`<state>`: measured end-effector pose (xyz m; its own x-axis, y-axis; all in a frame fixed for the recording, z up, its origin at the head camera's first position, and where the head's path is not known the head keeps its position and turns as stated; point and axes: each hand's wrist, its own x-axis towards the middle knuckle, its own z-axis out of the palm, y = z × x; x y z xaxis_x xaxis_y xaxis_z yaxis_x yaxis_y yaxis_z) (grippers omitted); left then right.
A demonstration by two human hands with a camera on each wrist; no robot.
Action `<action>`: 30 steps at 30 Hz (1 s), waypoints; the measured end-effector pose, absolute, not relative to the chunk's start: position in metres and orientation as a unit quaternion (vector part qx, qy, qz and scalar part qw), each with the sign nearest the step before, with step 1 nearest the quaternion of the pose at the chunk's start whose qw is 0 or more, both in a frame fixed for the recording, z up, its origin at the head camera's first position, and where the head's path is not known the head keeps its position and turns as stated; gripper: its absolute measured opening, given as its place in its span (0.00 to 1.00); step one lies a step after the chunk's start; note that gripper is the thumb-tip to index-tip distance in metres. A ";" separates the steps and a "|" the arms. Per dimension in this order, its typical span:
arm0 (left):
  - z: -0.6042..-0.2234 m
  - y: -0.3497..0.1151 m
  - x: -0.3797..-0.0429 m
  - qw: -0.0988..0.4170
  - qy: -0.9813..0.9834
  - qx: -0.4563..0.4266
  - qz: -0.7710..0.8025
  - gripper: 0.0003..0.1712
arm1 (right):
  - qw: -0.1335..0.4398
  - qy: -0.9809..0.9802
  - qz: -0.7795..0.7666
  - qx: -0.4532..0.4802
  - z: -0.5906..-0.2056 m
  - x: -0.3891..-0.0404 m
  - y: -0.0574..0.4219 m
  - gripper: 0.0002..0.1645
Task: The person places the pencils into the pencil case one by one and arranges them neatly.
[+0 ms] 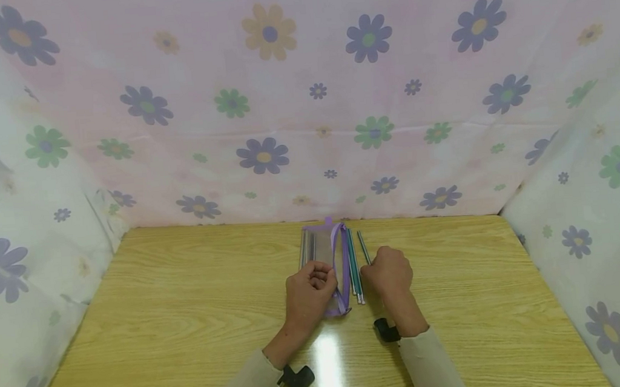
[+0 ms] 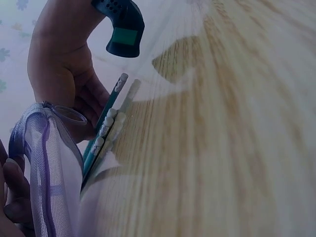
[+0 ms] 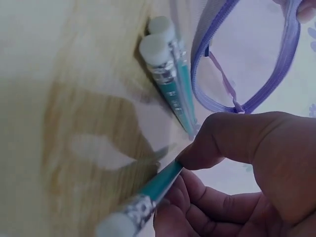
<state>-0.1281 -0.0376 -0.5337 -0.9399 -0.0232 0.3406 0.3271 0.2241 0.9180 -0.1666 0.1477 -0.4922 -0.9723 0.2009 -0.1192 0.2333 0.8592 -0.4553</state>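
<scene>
At the centre of the head view, on the wooden desk (image 1: 187, 300), the left hand (image 1: 309, 291) rests on a clear pencil pouch (image 1: 322, 250) with a purple zipper, its fingers curled round the pouch's near end. Just right of the pouch lie a few teal pencils (image 1: 354, 269), erasers toward the person. Further right, the right hand (image 1: 390, 275) pinches one teal pencil (image 3: 163, 182) between thumb and fingers, lifted just above the desk.
</scene>
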 end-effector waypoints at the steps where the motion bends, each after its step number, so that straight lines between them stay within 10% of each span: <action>1: -0.533 -0.038 -0.128 0.142 -0.770 -0.098 -0.615 0.04 | 0.033 0.962 -0.248 0.109 -0.492 -0.166 0.148 0.25; 30: -0.535 -0.038 -0.129 0.147 -0.777 -0.099 -0.604 0.04 | 0.044 0.918 -0.390 0.053 -0.481 -0.163 0.145 0.10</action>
<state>-0.1290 -0.0385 -0.5351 -0.9371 -0.0246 0.3481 0.3313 0.2504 0.9097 -0.1629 0.1451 -0.4810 -0.9904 0.0632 -0.1232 0.1326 0.6904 -0.7112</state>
